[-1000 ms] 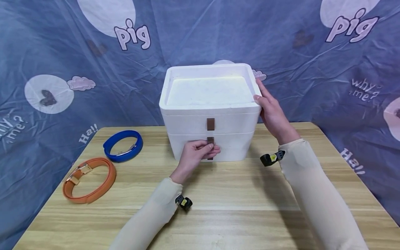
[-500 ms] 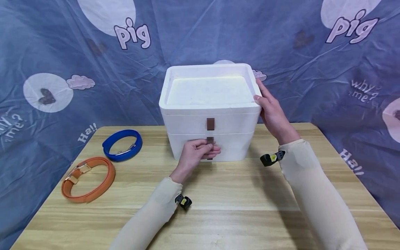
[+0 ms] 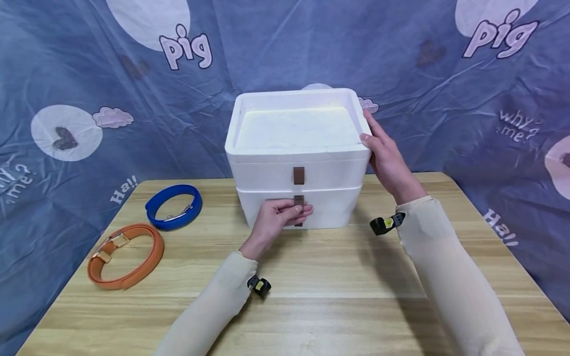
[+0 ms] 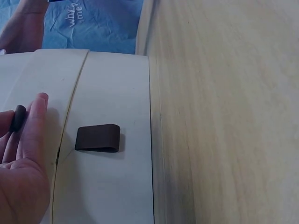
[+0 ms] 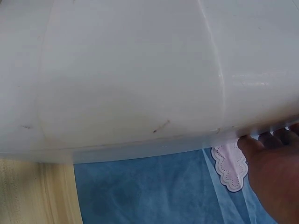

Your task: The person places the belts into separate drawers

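A white plastic drawer box (image 3: 262, 173) with a recessed top stands at the back of the table. Brown pull tabs run down the middle of its front, the upper tab (image 3: 299, 175) in plain sight. My left hand (image 3: 278, 217) pinches the tab below it (image 4: 18, 118) between thumb and fingers. The lowest tab (image 4: 98, 138) is free in the left wrist view and mostly covered by my hand in the head view. My right hand (image 3: 389, 160) grips the box's right top edge, thumb on the rim and fingers along the side wall.
On the left of the wooden table (image 3: 338, 316) lie a coiled blue belt (image 3: 153, 205) and, nearer me, a coiled orange belt (image 3: 153, 259) with a gold-coloured buckle. A blue printed cloth (image 3: 276, 49) hangs right behind the box.
Both hands keep their holds on the tab and the box edge. The seam just above the pinched tab stands out slightly more, and the head view has shifted a little.
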Demonstrator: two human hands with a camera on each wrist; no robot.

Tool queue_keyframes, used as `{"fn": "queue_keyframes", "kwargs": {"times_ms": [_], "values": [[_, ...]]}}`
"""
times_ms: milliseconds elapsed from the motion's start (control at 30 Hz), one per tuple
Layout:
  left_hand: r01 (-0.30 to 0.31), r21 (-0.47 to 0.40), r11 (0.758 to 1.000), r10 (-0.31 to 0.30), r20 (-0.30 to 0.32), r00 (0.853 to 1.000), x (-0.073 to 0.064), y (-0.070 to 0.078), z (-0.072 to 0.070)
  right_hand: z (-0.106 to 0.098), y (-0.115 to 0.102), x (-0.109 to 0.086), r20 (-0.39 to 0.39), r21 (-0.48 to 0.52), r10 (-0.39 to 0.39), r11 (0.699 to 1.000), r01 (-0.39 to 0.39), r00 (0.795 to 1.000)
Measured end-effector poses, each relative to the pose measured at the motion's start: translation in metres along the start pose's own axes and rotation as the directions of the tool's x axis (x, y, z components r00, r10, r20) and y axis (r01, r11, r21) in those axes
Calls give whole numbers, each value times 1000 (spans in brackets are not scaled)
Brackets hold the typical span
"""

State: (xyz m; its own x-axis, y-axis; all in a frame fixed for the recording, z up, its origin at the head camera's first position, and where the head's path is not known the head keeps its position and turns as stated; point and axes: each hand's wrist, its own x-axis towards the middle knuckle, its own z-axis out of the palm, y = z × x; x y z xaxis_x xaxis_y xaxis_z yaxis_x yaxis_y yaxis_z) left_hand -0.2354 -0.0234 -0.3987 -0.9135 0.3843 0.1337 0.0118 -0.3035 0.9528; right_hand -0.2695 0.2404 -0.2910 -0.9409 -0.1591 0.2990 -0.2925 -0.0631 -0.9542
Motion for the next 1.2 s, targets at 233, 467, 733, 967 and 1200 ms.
{"fn": "queue_keyframes", "kwargs": {"times_ms": [233,467,733,967,1200], "values": [[-23,13,1000,23,8,1000,-2,-2,-1,-1,1,0,-1,-1,0,1000,0,1000],[-42,18,999,42,12,999,-5,-2,-3,0,1,1,3,2,0,1000,0,1000],[-51,17,999,51,26,998,-6,-1,-3,-1,1,1,-2,8,-9,1000,9,1000],[-68,31,997,68,8,998,-9,-1,-3,2,2,3,-9,21,-11,1000,11,1000],[-99,19,995,98,25,995,-9,-2,-1,-1,2,1,-14,6,-13,1000,13,1000]]}}
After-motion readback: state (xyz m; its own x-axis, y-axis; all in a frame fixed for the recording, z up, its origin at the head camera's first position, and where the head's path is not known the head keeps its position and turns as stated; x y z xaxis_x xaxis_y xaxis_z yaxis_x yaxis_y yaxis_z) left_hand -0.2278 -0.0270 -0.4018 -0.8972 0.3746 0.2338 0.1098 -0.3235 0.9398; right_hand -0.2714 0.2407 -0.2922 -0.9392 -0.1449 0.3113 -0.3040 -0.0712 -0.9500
